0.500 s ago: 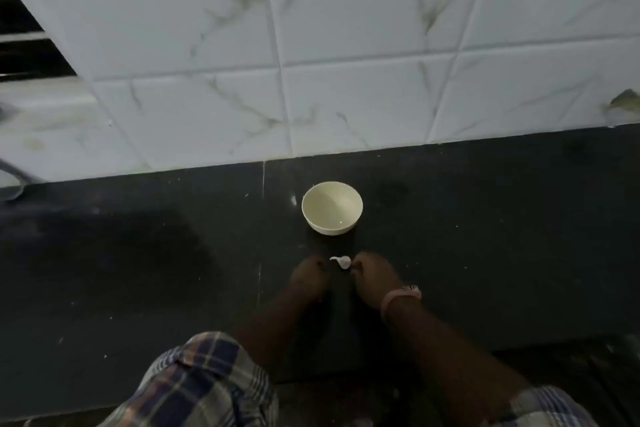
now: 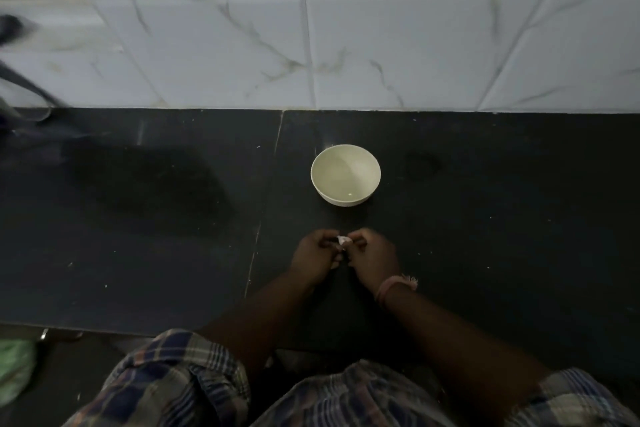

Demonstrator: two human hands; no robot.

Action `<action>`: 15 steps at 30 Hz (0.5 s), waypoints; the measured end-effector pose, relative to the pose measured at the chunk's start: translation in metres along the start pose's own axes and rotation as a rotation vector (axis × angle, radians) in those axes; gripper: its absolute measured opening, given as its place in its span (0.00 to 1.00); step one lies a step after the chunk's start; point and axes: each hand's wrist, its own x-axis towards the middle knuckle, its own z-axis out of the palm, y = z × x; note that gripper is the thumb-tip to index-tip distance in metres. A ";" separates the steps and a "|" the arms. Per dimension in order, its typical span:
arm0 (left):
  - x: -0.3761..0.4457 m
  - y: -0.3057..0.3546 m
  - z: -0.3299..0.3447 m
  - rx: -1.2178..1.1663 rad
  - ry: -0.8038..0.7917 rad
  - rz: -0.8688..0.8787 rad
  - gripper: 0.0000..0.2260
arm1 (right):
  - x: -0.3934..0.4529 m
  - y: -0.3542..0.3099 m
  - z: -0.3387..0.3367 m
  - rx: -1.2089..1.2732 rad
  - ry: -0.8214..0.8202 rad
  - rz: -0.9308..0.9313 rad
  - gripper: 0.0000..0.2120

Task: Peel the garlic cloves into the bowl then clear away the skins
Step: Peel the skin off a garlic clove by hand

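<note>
A small cream bowl point(image 2: 345, 174) stands on the black counter point(image 2: 485, 236), just beyond my hands. A pale garlic clove point(image 2: 341, 241) is pinched between the fingertips of my left hand point(image 2: 315, 255) and my right hand point(image 2: 372, 256), a little above the counter and just in front of the bowl. Both hands have curled fingers around the clove, which is mostly hidden by them. A pink band sits on my right wrist. The bowl's inside shows only a small glint near its front wall.
White marble-patterned wall tiles point(image 2: 381, 45) rise behind the counter. A seam point(image 2: 266, 204) runs front to back through the counter left of the bowl. Dark blurred objects point(image 2: 20, 80) lie at the far left. Something green point(image 2: 15, 367) sits below the counter's front edge.
The clove, which showed clearly between my fingertips, is now more enclosed by both hands. My hands have closed together. The camera has tilted, so the counter fills more of the view.
</note>
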 end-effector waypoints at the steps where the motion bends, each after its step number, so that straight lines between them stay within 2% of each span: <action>1: -0.002 0.001 -0.001 -0.072 0.013 -0.033 0.13 | -0.001 -0.001 0.000 0.017 -0.011 0.015 0.03; 5: -0.015 0.012 -0.009 -0.393 -0.019 -0.154 0.11 | -0.015 -0.007 0.003 0.165 0.018 0.025 0.04; 7: -0.023 0.014 -0.019 -0.507 -0.089 -0.166 0.12 | -0.027 -0.011 0.005 0.224 0.047 0.006 0.05; 10: -0.036 0.018 -0.034 -0.540 -0.262 -0.139 0.10 | -0.040 -0.028 -0.001 0.305 0.080 -0.002 0.07; 15: -0.045 0.022 -0.045 -0.589 -0.320 -0.033 0.08 | -0.053 -0.053 -0.008 0.315 0.111 -0.075 0.06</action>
